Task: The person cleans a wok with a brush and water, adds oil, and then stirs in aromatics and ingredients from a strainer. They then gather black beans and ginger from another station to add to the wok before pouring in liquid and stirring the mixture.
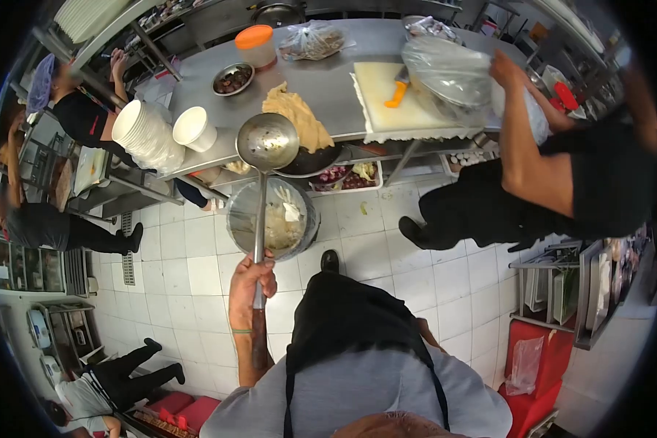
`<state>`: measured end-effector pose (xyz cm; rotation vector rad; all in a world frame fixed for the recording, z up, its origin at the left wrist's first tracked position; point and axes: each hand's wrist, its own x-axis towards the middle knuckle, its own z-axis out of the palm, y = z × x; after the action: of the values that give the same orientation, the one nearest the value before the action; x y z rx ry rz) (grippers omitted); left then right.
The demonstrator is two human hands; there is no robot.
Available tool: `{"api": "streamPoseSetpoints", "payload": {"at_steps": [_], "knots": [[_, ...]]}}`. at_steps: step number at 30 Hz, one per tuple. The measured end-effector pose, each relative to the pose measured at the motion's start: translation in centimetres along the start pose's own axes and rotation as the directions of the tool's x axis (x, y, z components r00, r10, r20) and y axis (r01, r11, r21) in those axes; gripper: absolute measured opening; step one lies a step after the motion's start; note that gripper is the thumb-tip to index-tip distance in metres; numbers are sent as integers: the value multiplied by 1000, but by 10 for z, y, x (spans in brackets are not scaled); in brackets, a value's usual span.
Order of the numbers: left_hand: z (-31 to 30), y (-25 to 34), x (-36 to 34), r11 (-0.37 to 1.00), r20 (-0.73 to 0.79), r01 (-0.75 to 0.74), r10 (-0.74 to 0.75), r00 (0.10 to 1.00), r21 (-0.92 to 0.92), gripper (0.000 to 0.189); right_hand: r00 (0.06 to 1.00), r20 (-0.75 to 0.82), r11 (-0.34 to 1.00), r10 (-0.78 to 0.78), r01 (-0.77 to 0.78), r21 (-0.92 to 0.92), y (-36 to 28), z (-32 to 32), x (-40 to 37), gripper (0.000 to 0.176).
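My left hand point(252, 276) is closed around the long handle of a large metal ladle point(269, 140). The ladle's round bowl is raised at the edge of the steel table, with wet smears inside. Below the ladle, on the floor, stands a plastic-lined bin point(247, 223) with pale food scraps in it. Past the bowl lies a crumpled tan cloth point(299, 117) at the table's edge, partly covered by the ladle. My right hand point(429, 334) hangs low by my side; only a bit shows beside the apron and its fingers are hidden.
The steel table point(328, 69) carries stacked white tubs point(142, 131), an orange-lidded container point(255, 45), a bowl of dark food point(233, 79) and a cutting board point(409, 106) with an orange-handled knife point(398, 93). At right, a co-worker point(547, 168) handles a plastic bag point(449, 69). Other people stand at left.
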<state>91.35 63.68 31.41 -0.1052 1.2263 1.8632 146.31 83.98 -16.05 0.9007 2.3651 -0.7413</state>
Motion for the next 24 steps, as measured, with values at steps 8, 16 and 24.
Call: {"api": "streamPoseSetpoints", "payload": {"at_steps": [8,16,24], "knots": [[-31,57,36,996,11,86,-87,996,33,19,783,339,377,522,-568,731,-102,-120,14,23],[-64,78,61,991,30,133,-133,991,14,19,872,-170,784,458,-306,541,-133,-173,88,37],[-87,64,55,990,1,143,-143,990,8,19,874,128,594,469,-420,686,-116,-204,97,30]]}}
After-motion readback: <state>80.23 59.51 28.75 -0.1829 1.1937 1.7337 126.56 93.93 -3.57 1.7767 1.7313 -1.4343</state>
